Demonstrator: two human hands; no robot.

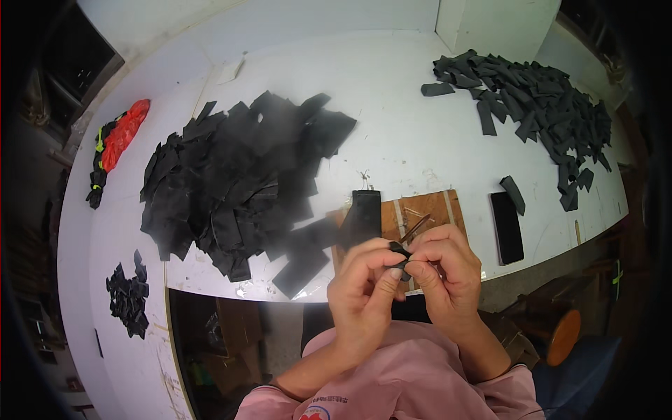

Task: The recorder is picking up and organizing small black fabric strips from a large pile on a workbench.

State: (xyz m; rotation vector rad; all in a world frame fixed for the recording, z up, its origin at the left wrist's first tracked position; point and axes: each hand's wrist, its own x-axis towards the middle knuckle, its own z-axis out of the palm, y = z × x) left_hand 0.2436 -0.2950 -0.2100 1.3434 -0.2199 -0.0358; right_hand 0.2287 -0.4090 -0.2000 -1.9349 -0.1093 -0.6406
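Close to my body, above the table's front edge, both hands meet at a small piece of black fabric (399, 264). My left hand (360, 285) pinches it between thumb and fingers. From the other side my right hand (449, 271) grips it, fingertips almost touching those of the left; the fingers hide most of it. Just beyond them lies a wooden board (450, 204) with pale strips across it. A flat black fabric piece (366, 213) rests on its left part. A slim pointed tool (418, 226) lies on the board, partly behind my right hand.
A large heap of black fabric pieces (217, 182) spreads left of centre on the white table (392, 91). Folded dark grey pieces (539, 98) pile up at far right. Right of the board lies a black phone (506, 231). A red plastic bag (127, 133) and small black scraps (128, 299) sit left.
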